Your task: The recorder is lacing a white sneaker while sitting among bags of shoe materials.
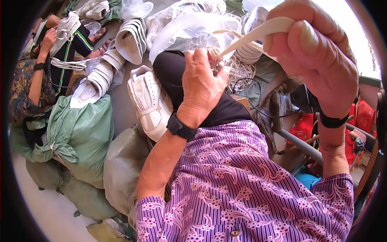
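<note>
From the head view, the person is holding up a cream lace (268,30) in front of the knees, the strip slanting between both hands. The right hand (318,56) is rising high and close to the camera, its thumb and fingers pinching the lace's upper part. The left hand (203,86) is hovering lower, over the dark trousers (171,70), its fingers closing around the lower part, their tips partly hidden. A white shoe (151,107) is lying beside the left leg, touching neither hand. Beyond the hands, a clear plastic bag (181,34) is spreading out, and a tangle of white laces (244,74) is lying near it. On the left, a row of white shoe uppers (102,74) is leaning over a green sack (86,135), while a co-worker's hand (49,39) is gripping another white shoe (66,28). Red bags (301,130) are sitting on the right.
</note>
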